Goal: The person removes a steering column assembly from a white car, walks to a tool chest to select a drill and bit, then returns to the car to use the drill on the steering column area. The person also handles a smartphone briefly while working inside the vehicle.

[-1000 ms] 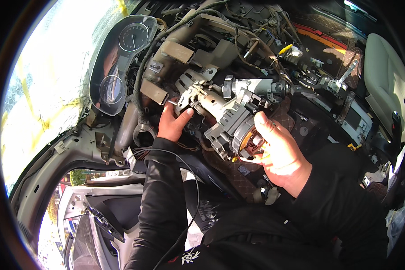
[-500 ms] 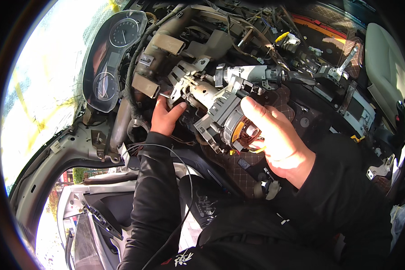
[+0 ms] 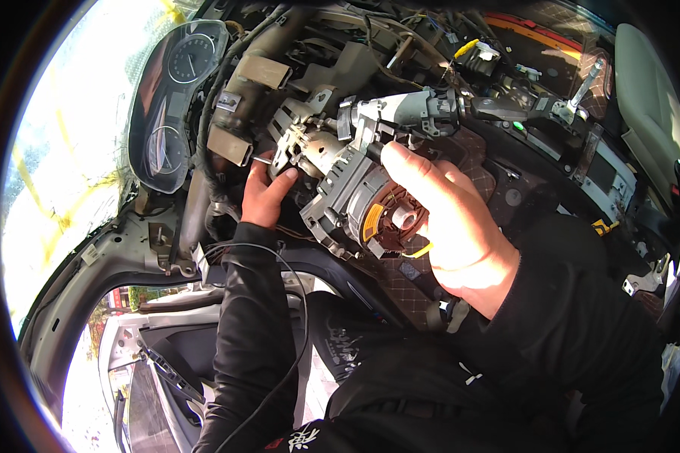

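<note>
A steering column (image 3: 326, 151) lies across the middle, its metal bracket (image 3: 289, 136) toward the dashboard frame. On its near end sits a round black clock spring (image 3: 389, 219) with a yellow-orange label and a bare splined shaft in the centre. My right hand (image 3: 461, 226) grips the right side of this end, thumb on top, other fingers mostly hidden behind it. My left hand (image 3: 266, 195) is closed round the bracket's lower edge beside a protruding bolt (image 3: 262, 159); its fingertips are partly hidden. A grey cylindrical motor unit (image 3: 404, 109) projects from the column's right side.
The dashboard is stripped, with an instrument cluster (image 3: 175, 106) at left and a wiring loom (image 3: 211, 98) beside it. A gear lever (image 3: 585, 87) and a pale seat (image 3: 650, 106) are at right. The door (image 3: 162, 332) stands open at lower left. A thin cable crosses my left sleeve.
The whole view has shifted slightly, so things sit further left. The column's near end has turned a little, showing more of the clock spring's face. Both hands keep their hold.
</note>
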A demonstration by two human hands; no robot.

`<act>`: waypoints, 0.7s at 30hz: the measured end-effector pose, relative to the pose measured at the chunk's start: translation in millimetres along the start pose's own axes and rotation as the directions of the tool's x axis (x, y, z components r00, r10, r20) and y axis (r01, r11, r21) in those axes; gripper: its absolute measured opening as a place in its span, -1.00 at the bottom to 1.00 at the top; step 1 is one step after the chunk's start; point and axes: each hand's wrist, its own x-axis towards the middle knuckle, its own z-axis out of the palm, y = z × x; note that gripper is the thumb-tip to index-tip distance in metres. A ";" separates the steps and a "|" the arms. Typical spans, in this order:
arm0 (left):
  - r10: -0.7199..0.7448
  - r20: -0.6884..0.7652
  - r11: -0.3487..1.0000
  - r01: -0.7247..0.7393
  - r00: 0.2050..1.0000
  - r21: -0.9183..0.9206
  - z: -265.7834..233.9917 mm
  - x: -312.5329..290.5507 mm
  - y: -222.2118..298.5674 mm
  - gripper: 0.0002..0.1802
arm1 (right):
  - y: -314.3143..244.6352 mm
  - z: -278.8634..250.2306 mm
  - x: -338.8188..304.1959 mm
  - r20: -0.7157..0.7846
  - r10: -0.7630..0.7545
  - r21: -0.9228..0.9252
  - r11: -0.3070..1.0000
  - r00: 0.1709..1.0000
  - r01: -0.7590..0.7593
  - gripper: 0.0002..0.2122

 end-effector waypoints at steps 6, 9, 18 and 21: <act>-0.001 -0.039 0.999 0.003 0.999 0.042 0.0 1.6 2.0 -0.26 | -0.6 14.1 -4.5 -0.082 -0.072 0.043 0.996 0.994 0.076 -0.74; 0.052 -0.008 0.998 -0.052 0.999 0.024 -2.6 2.1 5.4 -0.24 | -2.8 20.0 -3.8 0.037 -0.130 -0.006 0.991 0.991 0.131 -0.74; -0.041 -0.025 0.988 0.037 0.999 -0.149 -1.1 -0.9 7.3 -0.30 | -9.7 23.1 -7.3 -0.001 -0.096 -0.003 0.995 0.995 0.096 -0.64; -0.029 -0.004 0.985 0.028 1.000 -0.172 -0.7 -1.7 6.1 -0.36 | -9.4 21.6 -16.9 -0.085 -0.077 0.050 0.995 0.993 0.081 -0.65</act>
